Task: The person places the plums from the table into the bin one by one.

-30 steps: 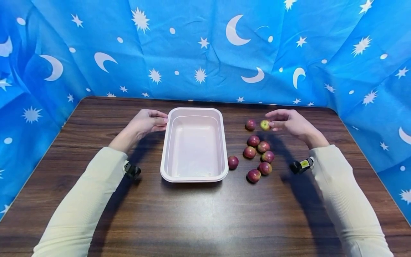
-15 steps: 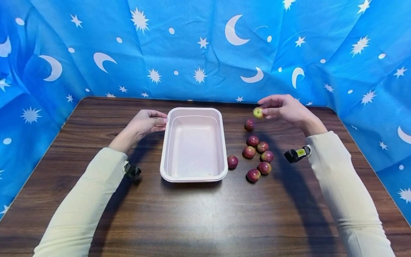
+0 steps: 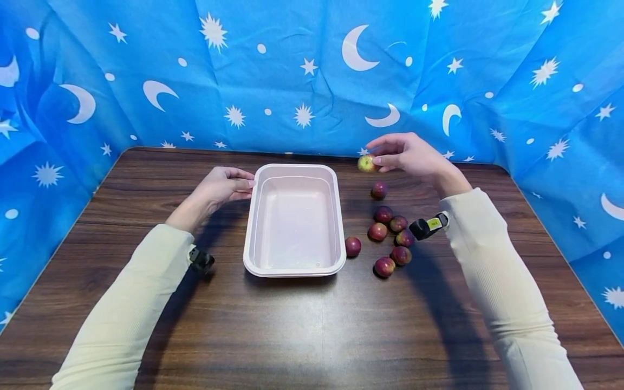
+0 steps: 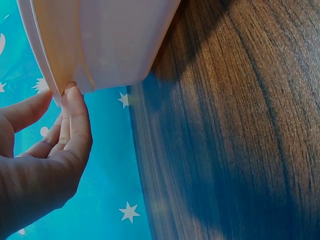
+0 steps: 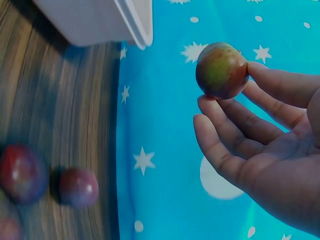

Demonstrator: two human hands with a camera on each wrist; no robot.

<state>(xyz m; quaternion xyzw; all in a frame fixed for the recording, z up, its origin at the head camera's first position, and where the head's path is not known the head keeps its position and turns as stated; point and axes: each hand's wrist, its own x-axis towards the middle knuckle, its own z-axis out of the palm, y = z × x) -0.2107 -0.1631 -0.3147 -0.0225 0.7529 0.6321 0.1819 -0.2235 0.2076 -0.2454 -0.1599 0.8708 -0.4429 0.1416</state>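
Note:
Between the thumb and fingertips of my right hand (image 3: 407, 157) is a yellow-green and red plum (image 3: 366, 163), held above the table's back edge. The right wrist view shows that plum (image 5: 221, 70) pinched well clear of the table. My left hand (image 3: 220, 187) pinches the rim of a pale pink plastic tray (image 3: 294, 272) at its far left corner. Seen from the left wrist, thumb and fingers of the left hand (image 4: 55, 145) meet at the tray's rim. The tray lies flat, with nothing inside it.
Several dark red plums lie right of the tray. One plum (image 3: 353, 246) is close by the tray's right side, and another plum (image 3: 378, 190) lies farthest back. A blue cloth (image 3: 273, 65) with moons and stars hangs behind the brown wooden table (image 3: 292, 336).
My right hand has lifted the yellow-green plum off the table and carried it left toward the tray. The left hand and the tray have stayed in place.

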